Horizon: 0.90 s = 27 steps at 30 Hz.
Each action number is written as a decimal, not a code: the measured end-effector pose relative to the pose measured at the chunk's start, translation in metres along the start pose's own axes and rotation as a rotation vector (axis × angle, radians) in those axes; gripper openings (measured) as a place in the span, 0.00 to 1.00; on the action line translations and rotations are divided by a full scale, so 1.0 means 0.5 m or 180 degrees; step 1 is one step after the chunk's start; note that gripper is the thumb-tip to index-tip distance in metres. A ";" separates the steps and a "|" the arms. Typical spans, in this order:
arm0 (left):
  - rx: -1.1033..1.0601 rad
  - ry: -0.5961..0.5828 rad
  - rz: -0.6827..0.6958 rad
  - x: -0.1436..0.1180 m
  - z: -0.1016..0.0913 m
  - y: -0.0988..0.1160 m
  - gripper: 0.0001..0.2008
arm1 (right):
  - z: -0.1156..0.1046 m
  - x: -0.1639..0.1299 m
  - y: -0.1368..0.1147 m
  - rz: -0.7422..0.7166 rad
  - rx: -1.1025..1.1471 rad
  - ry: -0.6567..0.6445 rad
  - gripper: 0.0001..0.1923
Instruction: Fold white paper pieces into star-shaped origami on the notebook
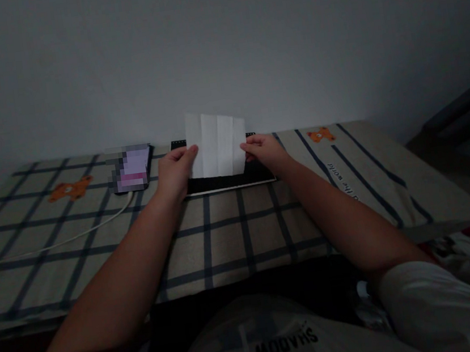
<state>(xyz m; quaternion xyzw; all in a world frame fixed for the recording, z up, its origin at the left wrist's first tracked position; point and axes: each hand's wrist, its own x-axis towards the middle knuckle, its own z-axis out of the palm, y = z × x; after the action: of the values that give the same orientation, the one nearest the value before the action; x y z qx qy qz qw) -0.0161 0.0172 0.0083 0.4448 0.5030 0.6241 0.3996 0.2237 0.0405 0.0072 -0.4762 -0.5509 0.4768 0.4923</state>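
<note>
Head view, dim light. Both arms reach forward over a checked cloth [242, 238] that covers the surface. The left hand [174, 172] pinches the left edge of a sheet of paper [216, 144], thumb in front; the right hand [264, 149] pinches the right edge in the same way. Both hands are closed on the sheet and hold nothing else. The paper stands nearly upright at twelve o'clock from the body, close to the wall [219, 46], and shows three vertical creases. Its lower edge hangs just above a black pad [227, 181] that lies flat on the cloth. Whether it touches the pad cannot be told.

At ten o'clock from the paper lies a phone [133, 168], screen lit, with a white cable [54, 241] that runs off toward eight o'clock along the cloth.

Risks, as judged from this position:
- The sheet is thin and held by its side edges only. Uneven pull between the hands could tear it along a crease or skew the folds.
- The grip is by fingertips; a slip on either side would let the sheet swing or drop onto the pad.
- The left forearm lies near the cable. A sideways sweep could snag it and drag the phone.
- Poor light makes the creases hard to read, so an edge may be misaligned.
</note>
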 end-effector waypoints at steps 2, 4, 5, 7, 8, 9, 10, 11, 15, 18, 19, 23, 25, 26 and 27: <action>-0.0004 -0.0089 -0.0072 0.003 -0.003 -0.001 0.10 | -0.007 0.004 -0.003 0.0051 -0.0096 -0.0005 0.11; 0.0035 -0.0114 -0.0110 0.005 -0.004 -0.003 0.12 | -0.014 0.006 -0.005 0.0054 -0.0172 -0.0027 0.12; 0.0035 -0.0124 -0.0122 0.005 -0.005 -0.005 0.13 | -0.016 0.007 -0.006 0.0047 -0.0190 -0.0024 0.13; -0.0028 -0.0207 -0.0168 0.008 -0.006 -0.009 0.16 | -0.021 0.009 -0.006 0.0045 -0.0178 0.0034 0.12; -0.0074 -0.0280 -0.0215 0.009 -0.007 -0.010 0.17 | -0.022 0.010 -0.005 0.0049 -0.0153 0.0071 0.12; -0.0117 -0.0354 -0.0272 0.010 -0.008 -0.012 0.17 | -0.023 0.011 -0.005 0.0050 -0.0114 0.0103 0.12; -0.0154 -0.0424 -0.0329 0.011 -0.009 -0.013 0.17 | -0.024 0.012 -0.004 0.0056 -0.0062 0.0114 0.12; -0.0186 -0.0475 -0.0374 0.012 -0.010 -0.014 0.16 | -0.024 0.012 -0.003 0.0072 -0.0003 0.0118 0.11; -0.0327 -0.0440 -0.0326 0.012 -0.008 -0.016 0.15 | -0.026 0.009 -0.002 0.0201 0.0267 -0.0069 0.08; -0.0373 -0.0371 -0.0253 0.009 -0.003 -0.014 0.15 | -0.030 0.006 -0.001 0.0207 0.0383 -0.0244 0.10; -0.0373 -0.0359 -0.0251 0.008 0.000 -0.013 0.14 | -0.032 0.005 -0.001 0.0181 0.0386 -0.0271 0.09; -0.0331 -0.0331 -0.0306 0.001 0.005 0.001 0.11 | -0.037 0.009 0.001 0.0058 0.0376 -0.0284 0.06; -0.0296 -0.0418 -0.0370 0.001 0.003 0.010 0.09 | -0.040 0.012 0.002 0.0037 0.0408 -0.0267 0.04; -0.0307 -0.0482 -0.0420 0.001 0.001 0.015 0.08 | -0.042 0.014 0.002 0.0032 0.0399 -0.0267 0.05; -0.0346 -0.0543 -0.0480 0.003 -0.003 0.019 0.08 | -0.045 0.015 0.003 0.0021 0.0363 -0.0272 0.06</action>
<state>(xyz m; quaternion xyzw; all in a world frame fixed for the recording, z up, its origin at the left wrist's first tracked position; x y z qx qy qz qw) -0.0183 0.0165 0.0176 0.4348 0.4647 0.5785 0.5102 0.2456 0.0492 0.0078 -0.4284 -0.5418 0.5289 0.4932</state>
